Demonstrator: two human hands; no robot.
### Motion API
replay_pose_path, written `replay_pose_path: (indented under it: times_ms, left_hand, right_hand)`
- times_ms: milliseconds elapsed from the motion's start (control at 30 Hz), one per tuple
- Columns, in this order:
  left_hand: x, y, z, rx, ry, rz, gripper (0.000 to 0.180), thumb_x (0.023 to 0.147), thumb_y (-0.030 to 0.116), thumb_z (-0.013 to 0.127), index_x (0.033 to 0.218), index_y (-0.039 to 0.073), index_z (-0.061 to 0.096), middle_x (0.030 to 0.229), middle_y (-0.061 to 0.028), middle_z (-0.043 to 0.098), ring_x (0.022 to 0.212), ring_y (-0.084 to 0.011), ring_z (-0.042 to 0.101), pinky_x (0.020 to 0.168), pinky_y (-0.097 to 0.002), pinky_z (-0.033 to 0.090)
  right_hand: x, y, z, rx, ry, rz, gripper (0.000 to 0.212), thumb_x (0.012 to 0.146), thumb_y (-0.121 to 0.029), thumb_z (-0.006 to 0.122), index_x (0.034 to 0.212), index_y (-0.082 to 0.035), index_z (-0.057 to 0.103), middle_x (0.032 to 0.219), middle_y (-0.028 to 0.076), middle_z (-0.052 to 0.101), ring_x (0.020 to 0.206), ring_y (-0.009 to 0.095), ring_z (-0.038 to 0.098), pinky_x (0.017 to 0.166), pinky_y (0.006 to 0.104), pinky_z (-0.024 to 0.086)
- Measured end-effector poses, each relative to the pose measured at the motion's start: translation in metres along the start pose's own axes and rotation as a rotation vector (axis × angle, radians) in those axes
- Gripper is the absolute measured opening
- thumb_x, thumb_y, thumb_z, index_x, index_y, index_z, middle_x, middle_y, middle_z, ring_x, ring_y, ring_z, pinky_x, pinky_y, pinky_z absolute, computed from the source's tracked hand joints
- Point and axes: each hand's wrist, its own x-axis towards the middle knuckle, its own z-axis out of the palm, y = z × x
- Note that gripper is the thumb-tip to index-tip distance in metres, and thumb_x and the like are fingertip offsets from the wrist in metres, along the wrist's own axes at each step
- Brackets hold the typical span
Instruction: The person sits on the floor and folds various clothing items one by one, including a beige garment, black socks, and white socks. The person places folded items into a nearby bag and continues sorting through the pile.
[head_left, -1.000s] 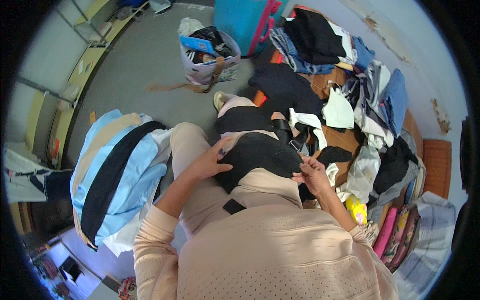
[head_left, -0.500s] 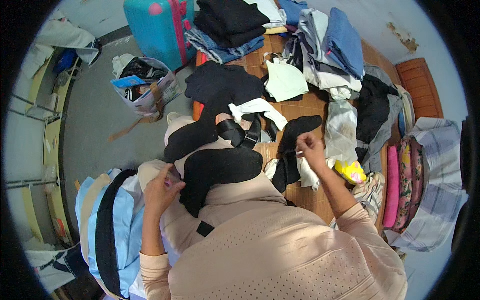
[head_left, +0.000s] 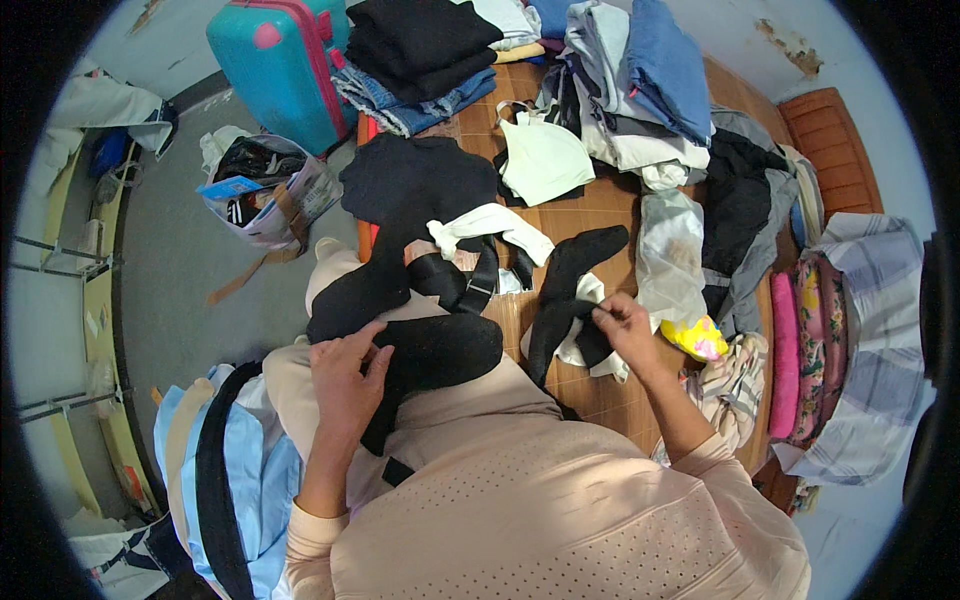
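Two long black socks lie across my lap: an upper sock (head_left: 350, 300) and a lower sock (head_left: 445, 350). At the left end of the lower one, my left hand (head_left: 345, 385) rests with its thumb apart from the fingers, touching the dark fabric. My right hand (head_left: 630, 332) pinches the edge of a black sock (head_left: 592, 342) lying on the wooden surface. Beside that sock is another long black sock (head_left: 570, 260), with a white sock (head_left: 605, 362) partly beneath. A twisted white sock (head_left: 500, 225) lies farther up, by a black strap (head_left: 480, 285).
Folded jeans (head_left: 670, 75) and black clothes (head_left: 420, 45) are stacked at the back. A teal suitcase (head_left: 275, 75) and a bag (head_left: 265, 190) stand on the floor at left. A yellow packet (head_left: 695, 338) lies right of my right hand. Light blue clothing (head_left: 265, 460) is at my left.
My right hand has come down onto the black sock and pinched its edge. My left hand has shifted right and down along the lap sock. The whole view has shifted slightly.
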Motion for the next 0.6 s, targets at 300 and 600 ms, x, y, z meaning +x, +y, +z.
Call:
replay_pose_path:
  times_ms: [300,600]
  left_hand:
    - [0.041,0.062,0.017,-0.674,-0.247,0.006,0.065,0.070,0.010,0.074,0.130,0.009,0.047,0.118,-0.0115,0.058,0.110,-0.0221,0.056,0.097,-0.0356,0.041]
    - [0.058,0.083,0.049,-1.138,-0.721,-0.098,0.057,0.076,0.013,0.073,0.126,-0.001,0.050,0.109,-0.0099,0.062,0.097,-0.0168,0.060,0.086,-0.0290,0.048]
  right_hand:
    - [0.048,-0.085,-0.026,0.640,-0.307,0.095,0.016,0.087,-0.018,0.054,0.081,-0.003,0.056,0.078,-0.003,0.055,0.069,0.006,0.049,0.064,0.0220,0.040]
    - [0.049,-0.126,-0.030,1.330,-0.321,0.325,0.015,0.085,-0.017,0.055,0.089,-0.002,0.054,0.088,0.009,0.060,0.082,0.020,0.061,0.076,0.0318,0.050]
